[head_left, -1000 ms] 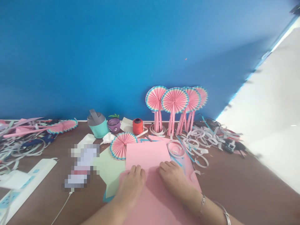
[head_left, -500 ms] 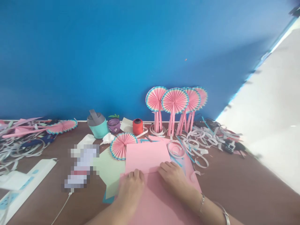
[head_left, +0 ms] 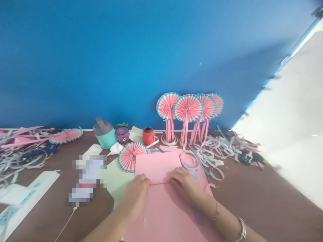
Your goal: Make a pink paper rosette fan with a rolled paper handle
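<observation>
A pink sheet (head_left: 171,215) lies in front of me, with a folded pink flap (head_left: 157,166) along its far part. At the left end of the fold is my left hand (head_left: 138,191), its fingers curled together on the paper. My right hand (head_left: 184,185) closes on the right end of the same fold, fingers bent. A round pleated pink fan (head_left: 130,158) with a blue edge lies just beyond my left hand. Green paper (head_left: 117,179) shows beneath, to the left.
Several pink fans (head_left: 188,108) stand against the blue wall. Behind the paper are a red thread spool (head_left: 148,135), a purple cup (head_left: 122,134) and a teal container (head_left: 105,136). Paper strips (head_left: 214,148) heap at right; a power strip (head_left: 32,198) lies left.
The near part of the pink sheet has shifted left and toward me. My left hand has moved slightly left and up, and my right hand's fingers have curled in more at the fold.
</observation>
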Demonstrator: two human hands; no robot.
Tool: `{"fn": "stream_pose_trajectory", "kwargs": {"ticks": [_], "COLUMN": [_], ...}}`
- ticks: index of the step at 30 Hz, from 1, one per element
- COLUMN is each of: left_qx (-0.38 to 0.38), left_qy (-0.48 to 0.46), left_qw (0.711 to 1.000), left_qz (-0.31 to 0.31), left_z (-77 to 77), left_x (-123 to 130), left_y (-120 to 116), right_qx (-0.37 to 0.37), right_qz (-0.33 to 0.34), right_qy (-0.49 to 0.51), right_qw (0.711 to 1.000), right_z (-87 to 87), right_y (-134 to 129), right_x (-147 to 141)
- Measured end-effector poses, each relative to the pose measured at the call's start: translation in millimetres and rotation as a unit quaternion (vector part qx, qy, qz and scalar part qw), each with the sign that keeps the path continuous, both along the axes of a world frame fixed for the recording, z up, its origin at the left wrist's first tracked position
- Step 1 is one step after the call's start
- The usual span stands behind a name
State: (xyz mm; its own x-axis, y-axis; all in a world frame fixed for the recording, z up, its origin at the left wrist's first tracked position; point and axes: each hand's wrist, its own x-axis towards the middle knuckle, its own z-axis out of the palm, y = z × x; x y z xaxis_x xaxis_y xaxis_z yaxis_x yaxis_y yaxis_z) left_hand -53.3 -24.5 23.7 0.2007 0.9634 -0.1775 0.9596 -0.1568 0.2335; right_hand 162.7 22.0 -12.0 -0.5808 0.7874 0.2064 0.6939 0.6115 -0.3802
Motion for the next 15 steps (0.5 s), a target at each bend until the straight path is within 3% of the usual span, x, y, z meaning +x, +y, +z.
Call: {"fn": "stream_pose_trajectory", "kwargs": {"ticks": [7, 15], "left_qx": [0.019, 0.032], "left_qy": [-0.146, -0.131], "left_qw": [0.987, 0.989], "left_qz": [0.060, 0.059], "left_z": [-11.5, -16.9], "left_x": [-14, -14], "left_y": [13, 16], "right_qx": [-0.063, -0.011], "right_qz": [-0.072, -0.085], "right_qy": [0.092, 0.035], "right_qw": [0.991, 0.996], "right_z": [-4.4, -1.0], "right_y": [7, 7], "right_x": [-3, -4]}}
